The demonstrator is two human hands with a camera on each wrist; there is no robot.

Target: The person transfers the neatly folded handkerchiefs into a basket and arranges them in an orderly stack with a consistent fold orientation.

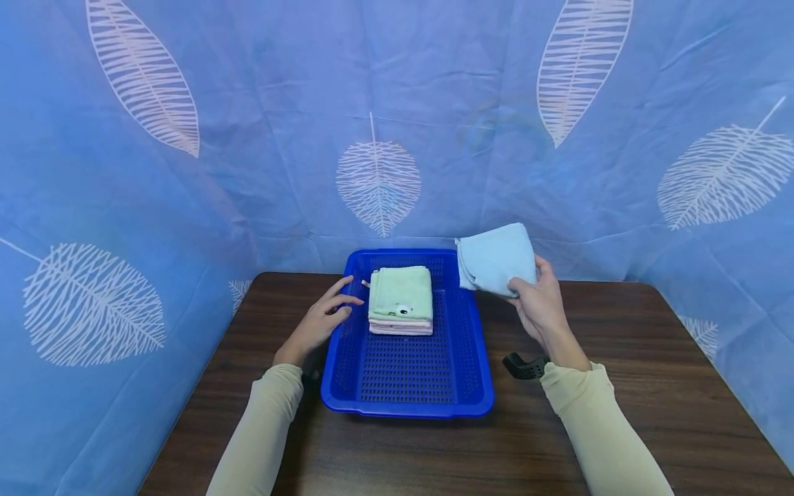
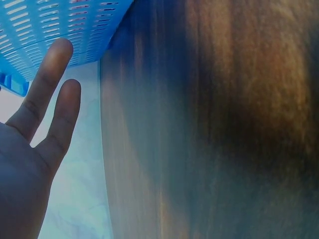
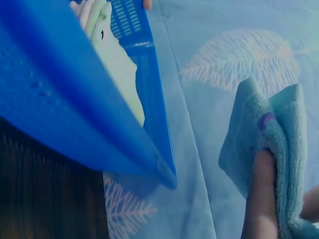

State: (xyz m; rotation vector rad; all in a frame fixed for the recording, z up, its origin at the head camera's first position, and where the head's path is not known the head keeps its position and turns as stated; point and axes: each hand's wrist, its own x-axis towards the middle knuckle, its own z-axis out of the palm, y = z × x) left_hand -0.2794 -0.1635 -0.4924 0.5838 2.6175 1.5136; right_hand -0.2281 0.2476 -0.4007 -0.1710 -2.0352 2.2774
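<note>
My right hand (image 1: pixel 538 303) pinches a folded light-blue towel (image 1: pixel 497 259) at its near right corner, holding it up by the right rim of a blue plastic basket (image 1: pixel 406 409). In the right wrist view the towel (image 3: pixel 259 134) shows its folded layers and a small purple mark. Inside the basket lies a stack of folded towels, a green one (image 1: pixel 402 289) with a small animal face on top and pink ones (image 1: pixel 400 327) beneath. My left hand (image 1: pixel 318 324) is at the basket's left rim, fingers spread and holding nothing; whether they touch the rim I cannot tell.
The basket stands on a dark brown wooden table (image 1: pixel 397 455). Behind and on both sides hangs a blue cloth (image 1: pixel 279 138) with white leaf prints. A black strap-like piece (image 1: pixel 524 366) sits at my right wrist.
</note>
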